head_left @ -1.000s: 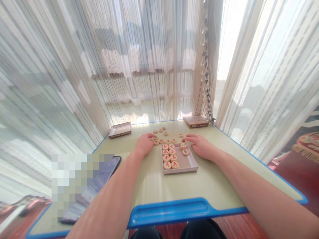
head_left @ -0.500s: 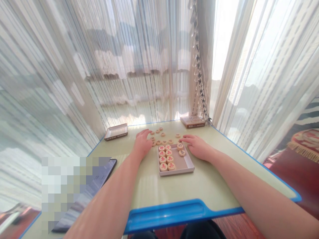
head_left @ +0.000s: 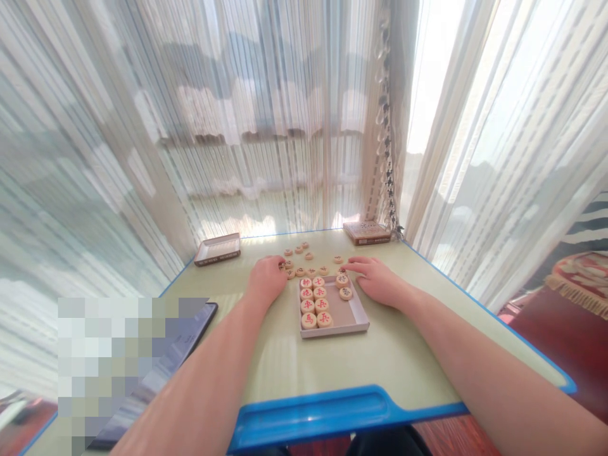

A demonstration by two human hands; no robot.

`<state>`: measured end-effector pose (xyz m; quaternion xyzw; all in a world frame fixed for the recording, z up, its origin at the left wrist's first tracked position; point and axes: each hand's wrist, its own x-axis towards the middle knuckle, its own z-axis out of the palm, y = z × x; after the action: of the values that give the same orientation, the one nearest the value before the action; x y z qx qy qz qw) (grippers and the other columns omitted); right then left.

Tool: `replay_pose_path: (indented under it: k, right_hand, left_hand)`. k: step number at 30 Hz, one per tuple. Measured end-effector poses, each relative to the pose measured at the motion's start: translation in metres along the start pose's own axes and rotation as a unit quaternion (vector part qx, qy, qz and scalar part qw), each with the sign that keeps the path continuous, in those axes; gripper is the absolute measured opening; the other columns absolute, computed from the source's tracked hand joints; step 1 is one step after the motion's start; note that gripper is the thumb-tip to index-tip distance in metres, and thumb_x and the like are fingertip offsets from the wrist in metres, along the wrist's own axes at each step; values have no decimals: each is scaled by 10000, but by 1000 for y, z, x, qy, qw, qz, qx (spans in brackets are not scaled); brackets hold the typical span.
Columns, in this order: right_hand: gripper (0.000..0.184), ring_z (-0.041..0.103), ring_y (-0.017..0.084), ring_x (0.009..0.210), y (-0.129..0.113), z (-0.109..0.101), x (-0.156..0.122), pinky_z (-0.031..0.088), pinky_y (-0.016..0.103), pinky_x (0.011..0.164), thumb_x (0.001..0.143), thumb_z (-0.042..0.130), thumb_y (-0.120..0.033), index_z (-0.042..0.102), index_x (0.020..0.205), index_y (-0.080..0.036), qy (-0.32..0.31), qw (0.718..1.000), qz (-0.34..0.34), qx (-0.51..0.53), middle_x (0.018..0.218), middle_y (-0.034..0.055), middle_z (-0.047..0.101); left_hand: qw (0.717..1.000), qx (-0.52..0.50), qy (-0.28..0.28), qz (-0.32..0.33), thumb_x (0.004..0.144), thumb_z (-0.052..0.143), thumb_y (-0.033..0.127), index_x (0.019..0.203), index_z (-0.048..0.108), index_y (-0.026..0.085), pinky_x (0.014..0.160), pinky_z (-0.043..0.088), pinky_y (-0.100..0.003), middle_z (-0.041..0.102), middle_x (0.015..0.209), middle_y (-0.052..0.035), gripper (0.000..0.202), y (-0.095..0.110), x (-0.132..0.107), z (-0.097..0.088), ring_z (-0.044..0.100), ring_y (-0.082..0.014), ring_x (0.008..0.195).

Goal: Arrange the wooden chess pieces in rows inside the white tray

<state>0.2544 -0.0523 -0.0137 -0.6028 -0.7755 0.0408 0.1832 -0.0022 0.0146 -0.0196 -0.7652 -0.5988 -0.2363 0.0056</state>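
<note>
A shallow cardboard box tray (head_left: 349,318) lies in front of me with two columns of red-lettered xiangqi pieces (head_left: 308,306) in it. Two black-lettered xiangqi pieces (head_left: 345,293) sit at its far right. My left hand (head_left: 268,280) is beyond the tray's left side, fingers curled round a xiangqi piece (head_left: 282,267) at the edge of the loose group. On the right, my right hand (head_left: 375,277) rests beside the tray's far corner, fingers stretched and apart. Its fingertips are close to a black-lettered piece (head_left: 342,271); whether they touch it is unclear.
Several loose pieces (head_left: 308,256) lie behind the tray. A box lid (head_left: 218,251) sits at the table's far left, a closed brown box (head_left: 367,233) at the far right. A tablet (head_left: 190,342) lies by my left forearm. Blue trim (head_left: 313,411) edges the table.
My left hand has come down and slightly nearer, its fingers curling in at the left end of the loose pieces. The right hand has hardly moved. The view has shifted slightly.
</note>
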Motion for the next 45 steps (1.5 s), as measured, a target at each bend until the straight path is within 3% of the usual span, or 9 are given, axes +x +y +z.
replay_pose_path:
  k: [4,8,20,27,31,35,41,45]
  right_hand:
    - [557,396,224,1200,4,1,1,292,361,1032,712,393,-76,508,1242,-201,27,1000,9,14,1298,57,481]
    - [552,426,234,1170,11,3,3,299,353,1019,697,403,-69,505,1233,-149,26,999,22,3,1262,79,515]
    - [486,473,196,1135,7,1,3,309,349,1025,715,371,-44,632,1077,-235,33,999,-9,5,1214,32,551]
    - [465,468,200,1136,10,0,2,304,338,1028,709,385,-60,609,1094,-197,31,999,1,24,1207,40,556]
    - [456,471,199,1128,10,0,2,307,341,1024,705,395,-63,608,1082,-206,34,999,1,31,1192,35,563]
    - [426,472,203,1127,8,-1,3,307,343,1021,726,398,-87,605,1083,-193,27,999,3,23,1199,47,556]
    - [413,467,205,1134,6,-4,1,306,347,1020,745,400,-111,591,1103,-187,20,1000,8,20,1212,53,549]
    - [414,466,204,1137,6,-4,1,305,346,1021,740,403,-109,594,1097,-192,19,1000,6,19,1205,49,554]
  left_hand:
    - [1000,-10,-1,-13,706,463,170,1092,580,181,817,440,-302,646,904,-74,404,2,-2,-2,577,-217,895]
    - [1000,-8,-12,-26,709,477,221,1018,613,198,814,436,-298,626,929,-71,338,2,-3,-3,568,-207,880]
    - [999,-17,-30,-5,709,457,170,841,643,234,801,432,-296,613,915,-50,237,6,-6,-7,566,-190,860]
    - [994,-76,-24,-79,695,439,90,1025,576,204,772,431,-273,655,940,-43,375,2,-2,-8,585,-177,867]
    - [991,-72,-57,-94,734,456,243,892,637,206,764,433,-294,672,909,-48,243,1,1,-8,592,-203,869]
    - [991,-49,-59,-107,724,481,408,807,648,207,731,440,-319,677,873,-61,274,1,1,-6,597,-233,847]
    - [994,-39,-49,-88,741,479,420,842,656,198,761,447,-323,664,881,-71,302,5,-3,-8,588,-231,854]
    - [999,-37,-1,9,796,417,304,1006,649,230,886,404,-341,620,992,-65,322,13,-7,-10,538,-220,955]
